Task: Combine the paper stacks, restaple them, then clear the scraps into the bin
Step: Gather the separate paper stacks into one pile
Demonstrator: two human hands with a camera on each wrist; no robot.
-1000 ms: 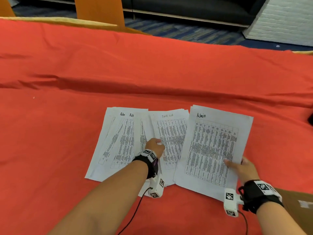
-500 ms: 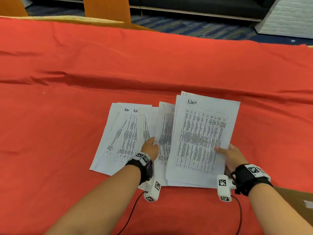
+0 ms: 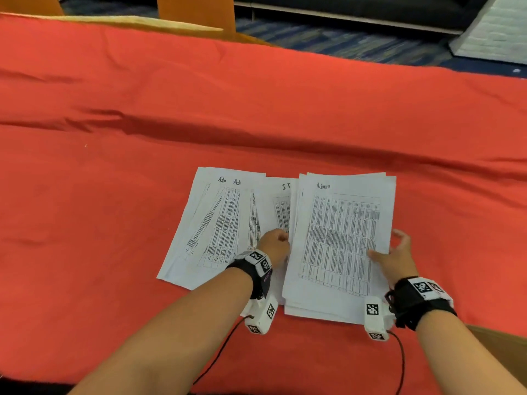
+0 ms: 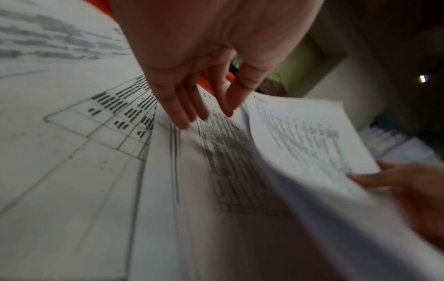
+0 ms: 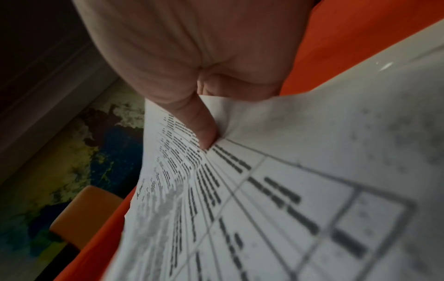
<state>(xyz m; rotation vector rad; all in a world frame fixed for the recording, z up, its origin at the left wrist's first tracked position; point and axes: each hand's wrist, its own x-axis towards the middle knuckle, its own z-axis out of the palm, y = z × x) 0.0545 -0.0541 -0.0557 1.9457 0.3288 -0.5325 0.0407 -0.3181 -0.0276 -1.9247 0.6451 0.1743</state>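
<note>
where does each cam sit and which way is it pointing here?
Head: worn on the head, looks forward and down at the red tablecloth; both forearms, left hand, right hand show.
Left wrist: looks along the left hand's straight fingers over the fanned sheets.
Right wrist: looks along the right hand, thumb pinching the Admin stack.
Shared: the Admin stack appears in all three views.

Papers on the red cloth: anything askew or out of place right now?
Yes. The left sheets lie fanned and skewed, edges not squared. The right hand pinches the Admin stack, which overlaps the IT sheet; the left hand rests there. No tears show.
</note>
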